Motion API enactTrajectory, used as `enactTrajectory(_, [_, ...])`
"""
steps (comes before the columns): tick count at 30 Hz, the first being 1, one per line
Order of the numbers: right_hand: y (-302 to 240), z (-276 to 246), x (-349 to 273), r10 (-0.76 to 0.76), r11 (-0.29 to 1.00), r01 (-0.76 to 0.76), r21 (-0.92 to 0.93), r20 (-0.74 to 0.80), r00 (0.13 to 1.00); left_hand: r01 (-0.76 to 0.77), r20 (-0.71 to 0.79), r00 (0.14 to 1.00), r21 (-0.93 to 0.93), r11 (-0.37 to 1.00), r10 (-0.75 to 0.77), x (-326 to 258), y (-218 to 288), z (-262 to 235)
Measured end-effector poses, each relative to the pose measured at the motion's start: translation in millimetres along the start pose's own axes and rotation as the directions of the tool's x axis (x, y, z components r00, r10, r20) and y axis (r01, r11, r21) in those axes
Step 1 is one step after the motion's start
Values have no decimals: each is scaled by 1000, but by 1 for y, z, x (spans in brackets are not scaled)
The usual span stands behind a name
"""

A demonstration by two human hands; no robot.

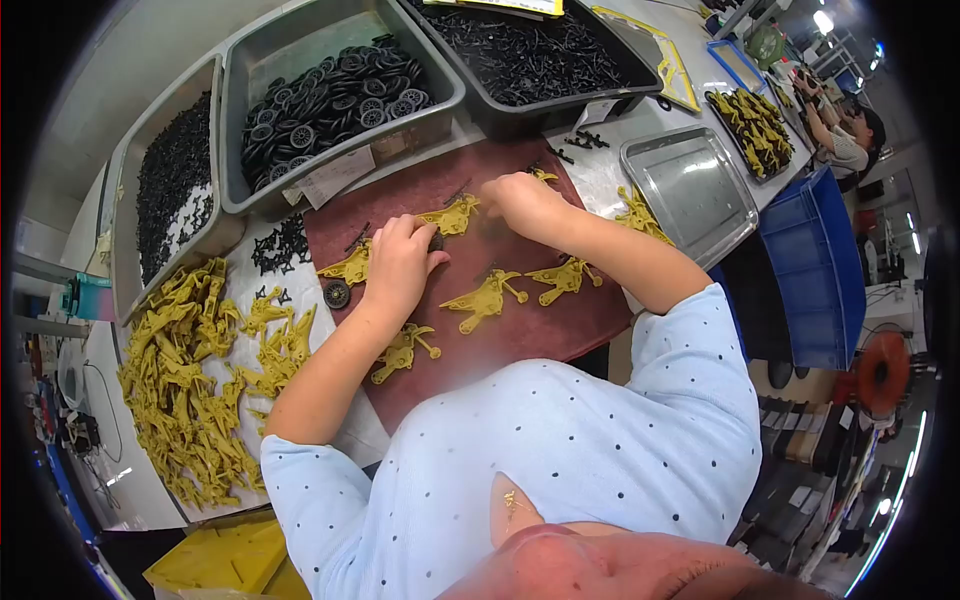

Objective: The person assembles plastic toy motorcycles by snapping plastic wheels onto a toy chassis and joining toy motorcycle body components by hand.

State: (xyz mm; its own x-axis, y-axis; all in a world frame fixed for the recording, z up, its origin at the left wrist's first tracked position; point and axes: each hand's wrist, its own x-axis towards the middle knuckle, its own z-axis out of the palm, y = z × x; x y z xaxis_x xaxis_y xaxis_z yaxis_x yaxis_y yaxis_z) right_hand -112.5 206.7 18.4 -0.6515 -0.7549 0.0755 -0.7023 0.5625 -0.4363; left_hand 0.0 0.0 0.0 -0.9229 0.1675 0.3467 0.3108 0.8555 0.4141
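My left hand (400,262) rests over a red-brown mat (550,325), fingers curled. A dark wheel (436,241) shows between its index finger and thumb. Partly under that hand lies a yellow plastic part (346,267), with a black wheel (337,294) beside it. My right hand (525,207) is closed in a pinch at the right end of another yellow part (452,214); its fingertips hide what they hold. Nearer to me on the mat lie more yellow parts (487,298), including one (566,279) to the right and one (404,352) to the left.
Beyond the mat stand a grey bin of black wheels (455,95) and a dark bin of thin black pieces (640,85). A narrower bin (125,230) holds small black pieces. Yellow parts (190,400) are heaped at left. An empty grey tray (690,180) lies right. Another person (850,140) works far right.
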Motion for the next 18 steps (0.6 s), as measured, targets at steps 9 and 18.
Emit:
enactTrajectory(9, [-1,2,6,32,999,-32,2,-15,999,-13,-48,999,-60,998,10,0,-1,0])
enactTrajectory(18, [-5,0,2,22,983,-17,-183,27,999,13,-60,998,-57,998,-17,-5,-6,2])
